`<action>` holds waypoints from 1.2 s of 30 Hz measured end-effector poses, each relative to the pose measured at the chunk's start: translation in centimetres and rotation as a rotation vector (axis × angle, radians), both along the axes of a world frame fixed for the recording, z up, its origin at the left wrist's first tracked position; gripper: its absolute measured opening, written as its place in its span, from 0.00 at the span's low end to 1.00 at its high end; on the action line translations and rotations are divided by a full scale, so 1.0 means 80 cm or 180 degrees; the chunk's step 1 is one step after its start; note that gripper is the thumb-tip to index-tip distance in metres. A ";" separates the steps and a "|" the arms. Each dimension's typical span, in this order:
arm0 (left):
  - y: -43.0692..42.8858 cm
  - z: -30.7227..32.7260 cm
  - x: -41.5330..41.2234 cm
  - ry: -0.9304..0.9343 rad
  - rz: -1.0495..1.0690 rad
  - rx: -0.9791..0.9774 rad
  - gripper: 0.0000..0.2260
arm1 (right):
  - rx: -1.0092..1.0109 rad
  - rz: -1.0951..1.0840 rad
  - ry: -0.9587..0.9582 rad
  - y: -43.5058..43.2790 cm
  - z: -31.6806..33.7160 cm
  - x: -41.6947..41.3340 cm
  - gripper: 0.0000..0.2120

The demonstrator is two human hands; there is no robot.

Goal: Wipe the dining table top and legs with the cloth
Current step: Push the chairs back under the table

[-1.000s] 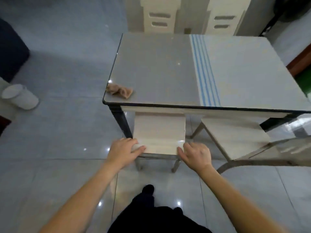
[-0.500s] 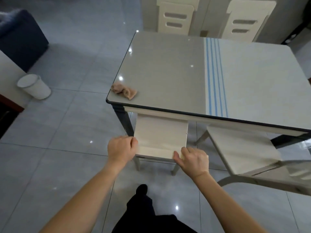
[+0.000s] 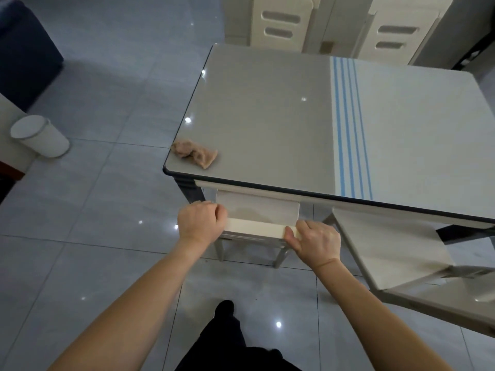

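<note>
Glossy grey floor tiles [image 3: 88, 199] spread beneath a rectangular dining table [image 3: 267, 116] whose top is grey on one half and paler on the other, with a band of blue stripes [image 3: 348, 129] running across it between the two. A dark trim edges the top, and a dark table leg [image 3: 190, 192] shows below its near corner.

On that near corner, close to the table's edge, lies the cloth [image 3: 195, 153], a crumpled tan rag with no hand on it.

Just below the table's near edge, a cream chair [image 3: 258, 212] is tucked partly under the top, its backrest rail facing the person. The left hand [image 3: 201, 223] is clenched around the end of the rail closest to the table leg, fingers curled over the top. The right hand [image 3: 316, 243] grasps the rail's other end, thumb on the near face and fingers wrapped over. Both forearms reach forward from the bottom of the view, bare.

A second cream chair [image 3: 388, 253] stands beside the first, farther from the cloth's corner, its seat reaching under the table's pale half. Beyond the table's far edge, two more cream chairs [image 3: 281, 22] show slotted backrests.

Well away from the table, past the cloth's corner, a white lidded bin [image 3: 40, 136] stands on the tiles, and a dark blue seat [image 3: 24, 54] sits farther back. One dark-clad leg and foot [image 3: 225, 311] point toward the table.
</note>
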State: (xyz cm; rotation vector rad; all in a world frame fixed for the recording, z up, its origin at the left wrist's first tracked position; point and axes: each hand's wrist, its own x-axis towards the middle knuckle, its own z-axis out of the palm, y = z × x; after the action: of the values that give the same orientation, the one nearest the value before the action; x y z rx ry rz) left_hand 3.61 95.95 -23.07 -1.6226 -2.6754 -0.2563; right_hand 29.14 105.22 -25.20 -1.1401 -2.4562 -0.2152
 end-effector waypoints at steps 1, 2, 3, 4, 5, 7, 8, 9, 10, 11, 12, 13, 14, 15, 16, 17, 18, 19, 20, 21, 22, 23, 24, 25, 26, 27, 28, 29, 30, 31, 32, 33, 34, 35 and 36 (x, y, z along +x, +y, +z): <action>0.007 0.001 -0.003 -0.0044 -0.0020 0.0035 0.16 | 0.0014 -0.0006 0.0017 0.007 -0.001 -0.003 0.24; 0.013 0.003 -0.006 -0.0073 -0.0049 0.0064 0.17 | 0.0026 -0.0010 0.0042 0.013 -0.001 -0.007 0.25; 0.020 0.004 -0.009 -0.0073 -0.0069 0.0096 0.18 | 0.0041 -0.0012 0.0066 0.020 -0.001 -0.010 0.26; 0.028 0.004 -0.012 -0.0068 -0.0086 0.0128 0.18 | 0.0047 -0.0022 0.0078 0.026 0.000 -0.013 0.27; 0.035 0.004 -0.015 -0.0078 -0.0088 0.0137 0.18 | 0.0060 -0.0037 0.0069 0.032 0.000 -0.017 0.27; 0.048 0.003 -0.022 -0.0094 -0.0090 0.0106 0.17 | 0.0099 -0.0103 0.0012 0.043 0.002 -0.023 0.25; 0.054 0.003 -0.025 -0.0108 -0.0112 0.0111 0.17 | 0.0076 -0.0144 -0.0011 0.048 0.003 -0.026 0.24; 0.058 0.005 -0.028 -0.0149 -0.0141 0.0157 0.18 | 0.0025 -0.0181 -0.0043 0.052 0.004 -0.029 0.23; 0.061 0.005 -0.032 -0.0192 -0.0182 0.0207 0.18 | -0.0049 -0.0218 -0.0087 0.055 0.003 -0.032 0.22; 0.063 0.006 -0.035 -0.0225 -0.0202 0.0216 0.18 | -0.0152 -0.0250 -0.0164 0.057 0.002 -0.033 0.22; 0.064 0.005 -0.038 -0.0224 -0.0221 0.0189 0.18 | -0.0294 -0.0288 -0.0283 0.057 0.002 -0.034 0.22; 0.064 0.003 -0.041 -0.0210 -0.0235 0.0159 0.18 | -0.0450 -0.0338 -0.0394 0.056 0.001 -0.035 0.23; 0.063 0.002 -0.043 -0.0222 -0.0266 0.0121 0.18 | -0.0608 -0.0394 -0.0464 0.053 0.003 -0.036 0.24; 0.061 0.002 -0.043 -0.0260 -0.0302 0.0046 0.18 | -0.0736 -0.0436 -0.0503 0.051 0.007 -0.037 0.25; 0.061 0.002 -0.044 -0.0300 -0.0339 -0.0040 0.18 | -0.0838 -0.0458 -0.0513 0.049 0.013 -0.039 0.25; 0.061 0.002 -0.046 -0.0350 -0.0380 -0.0124 0.18 | -0.0931 -0.0473 -0.0446 0.047 0.018 -0.040 0.25; 0.060 0.003 -0.047 -0.0387 -0.0452 -0.0173 0.18 | -0.1024 -0.0482 -0.0264 0.041 0.025 -0.041 0.23; 0.059 0.004 -0.050 -0.0444 -0.0528 -0.0179 0.17 | -0.1125 -0.0506 0.0025 0.032 0.030 -0.038 0.20; 0.057 0.006 -0.052 -0.0536 -0.0606 -0.0166 0.15 | -0.1198 -0.0570 0.0361 0.018 0.033 -0.034 0.19; 0.053 0.011 -0.053 -0.0680 -0.0657 -0.0113 0.13 | -0.1282 -0.0635 0.0694 0.001 0.035 -0.026 0.17; 0.046 0.019 -0.050 -0.0829 -0.0703 0.0001 0.10 | -0.1425 -0.0738 0.1015 -0.021 0.034 -0.014 0.15; 0.035 0.024 -0.043 -0.0939 -0.0749 0.0236 0.09 | -0.1615 -0.0881 0.1333 -0.045 0.032 0.000 0.13; 0.022 0.030 -0.033 -0.1033 -0.0807 0.0518 0.09 | -0.1815 -0.1083 0.1613 -0.071 0.030 0.017 0.11; 0.009 0.032 -0.020 -0.1131 -0.0884 0.0776 0.09 | -0.2032 -0.1330 0.1901 -0.097 0.028 0.034 0.10; -0.008 0.037 -0.004 -0.1318 -0.0969 0.0934 0.09 | -0.2238 -0.1613 0.2238 -0.124 0.024 0.054 0.07; -0.024 0.032 0.012 -0.1657 -0.1005 0.0939 0.07 | -0.2425 -0.1889 0.2624 -0.151 0.020 0.073 0.05; -0.039 0.028 0.030 -0.2088 -0.0970 0.0764 0.06 | -0.2567 -0.2148 0.2995 -0.180 0.015 0.093 0.02; -0.053 0.018 0.049 -0.2564 -0.0840 0.0494 0.06 | -0.2656 -0.2369 0.3316 -0.208 0.010 0.114 0.03; -0.066 0.003 0.069 -0.2970 -0.0685 0.0194 0.08 | -0.2732 -0.2573 0.3583 -0.236 0.003 0.135 0.05; -0.079 -0.013 0.089 -0.3213 -0.0634 -0.0087 0.08 | -0.2811 -0.2758 0.3826 -0.264 -0.003 0.157 0.05; -0.091 -0.026 0.111 -0.3310 -0.0705 -0.0391 0.07 | -0.2891 -0.2932 0.4020 -0.291 -0.008 0.179 0.06; -0.101 -0.039 0.132 -0.3411 -0.0803 -0.0678 0.07 | -0.2954 -0.3091 0.4139 -0.317 -0.013 0.200 0.05; -0.110 -0.050 0.154 -0.3499 -0.0916 -0.0914 0.08 | -0.2978 -0.3245 0.4197 -0.340 -0.018 0.220 0.05; -0.117 -0.057 0.177 -0.3565 -0.1044 -0.1060 0.09 | -0.2966 -0.3383 0.4234 -0.362 -0.023 0.239 0.05; -0.123 -0.059 0.199 -0.3570 -0.1169 -0.1160 0.09 | -0.2921 -0.3511 0.4267 -0.380 -0.027 0.257 0.05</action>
State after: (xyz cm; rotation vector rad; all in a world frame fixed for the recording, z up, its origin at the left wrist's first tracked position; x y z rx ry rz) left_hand 19.55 86.12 -27.78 -2.7075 -3.1964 -0.9938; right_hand 49.70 74.82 -27.39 -1.9186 -0.5248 1.0881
